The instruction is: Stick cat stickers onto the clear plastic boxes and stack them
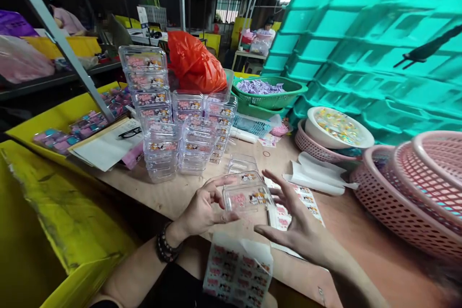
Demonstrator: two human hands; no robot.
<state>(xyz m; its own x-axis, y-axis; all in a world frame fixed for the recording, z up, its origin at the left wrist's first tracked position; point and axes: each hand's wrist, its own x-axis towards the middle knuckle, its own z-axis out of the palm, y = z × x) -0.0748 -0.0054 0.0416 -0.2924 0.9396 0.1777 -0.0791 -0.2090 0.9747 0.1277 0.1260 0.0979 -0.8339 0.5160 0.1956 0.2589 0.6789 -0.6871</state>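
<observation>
My left hand [202, 209] grips the left side of a clear plastic box [249, 197], its thumb along the lower edge. Pink lettering and small cartoon animals are on the box. My right hand [294, 219] is at the box's right side, fingers and thumb spread apart; whether a fingertip touches the box is hard to tell. Under my right hand lies a sticker sheet [312, 204] with the same pictures. Another sticker sheet [236, 274] hangs near my lap. Just behind the held box rests a second clear box [242, 162] on the wooden table [339, 236].
Tall stacks of clear boxes [160, 147] stand at the left, near a red plastic bag [195, 65]. Pink baskets [407, 202] crowd the right side. A white bowl [366, 139] of small packets and stacked teal crates [361, 48] are behind. Yellow bins [43, 211] flank the left.
</observation>
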